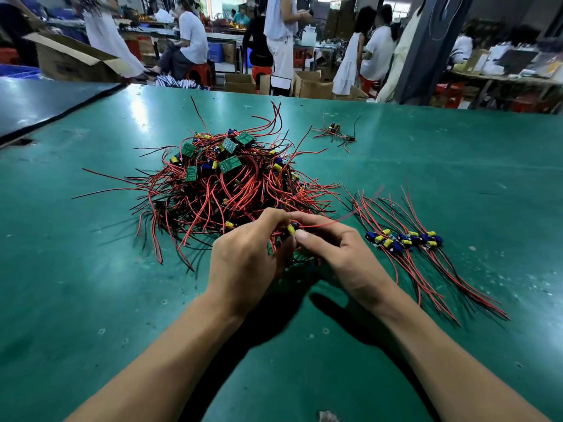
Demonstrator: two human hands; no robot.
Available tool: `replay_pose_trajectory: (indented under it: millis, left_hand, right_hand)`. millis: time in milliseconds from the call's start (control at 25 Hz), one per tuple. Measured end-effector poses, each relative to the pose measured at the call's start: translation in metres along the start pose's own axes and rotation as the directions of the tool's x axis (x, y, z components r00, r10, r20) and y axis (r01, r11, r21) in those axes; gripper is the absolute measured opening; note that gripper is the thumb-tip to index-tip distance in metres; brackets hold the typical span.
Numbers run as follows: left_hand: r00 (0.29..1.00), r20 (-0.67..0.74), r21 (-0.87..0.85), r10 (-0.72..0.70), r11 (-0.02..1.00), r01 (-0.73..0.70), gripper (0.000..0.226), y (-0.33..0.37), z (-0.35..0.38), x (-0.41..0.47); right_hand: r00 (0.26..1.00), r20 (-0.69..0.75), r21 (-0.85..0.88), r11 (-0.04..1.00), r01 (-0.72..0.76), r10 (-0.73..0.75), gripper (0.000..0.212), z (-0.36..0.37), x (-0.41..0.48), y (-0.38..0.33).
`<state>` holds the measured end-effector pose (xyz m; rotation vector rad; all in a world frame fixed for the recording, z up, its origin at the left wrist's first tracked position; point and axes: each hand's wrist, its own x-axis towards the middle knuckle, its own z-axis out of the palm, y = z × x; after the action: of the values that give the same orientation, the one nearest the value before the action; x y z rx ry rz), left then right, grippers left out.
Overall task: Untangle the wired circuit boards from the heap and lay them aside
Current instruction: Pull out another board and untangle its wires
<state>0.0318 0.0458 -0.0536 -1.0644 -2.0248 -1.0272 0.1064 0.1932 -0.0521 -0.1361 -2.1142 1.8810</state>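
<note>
Working at the near edge of the heap [225, 178], both hands are closed on one wired board [291, 229]. The left hand [243, 260] curls its fingers round the end with the yellow capacitor and the wires under it. The right hand [341, 254] pinches it from the other side, thumb on top, and a red lead [323, 223] runs out between them toward the right of the heap. That lead is blurred, and some of the board's wires look caught in the heap's near fringe, so I judge this piece only partly freed. To the right of the heap, apart from it, a short row of finished boards [405, 239] lies side by side on the green table [91, 300], wires combed straight. Beyond the heap and to its right sits a small stray cluster [335, 132], tangled; whether it counts as sorted I cannot tell. The heap itself is tall and dense, with several green boards showing on top, so the job seems to be in its early part: a handful laid aside, most left.
</note>
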Motion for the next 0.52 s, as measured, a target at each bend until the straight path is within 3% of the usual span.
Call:
replay_pose_trajectory:
  millis: [240,440,520]
  left_hand:
    - [0.989,0.073,-0.184,-0.130,0.973,0.141,0.037,0.003,0.009,-0.004]
    - [0.944,0.329,-0.061,-0.018,0.997,0.040,0.025,-0.002,0.013,-0.010]
    - [0.942,0.332,0.008,-0.051,0.999,0.051,0.019,-0.007,0.014,-0.008]
  right_hand:
    - [0.989,-0.148,0.150,0.989,-0.006,0.028,0.017,0.002,0.003,-0.001]
    - [0.971,-0.199,0.460,0.887,-0.023,0.129,0.021,-0.005,0.006,-0.012]
    - [0.972,-0.206,0.554,0.832,0.018,0.116,0.024,-0.012,0.006,-0.018]
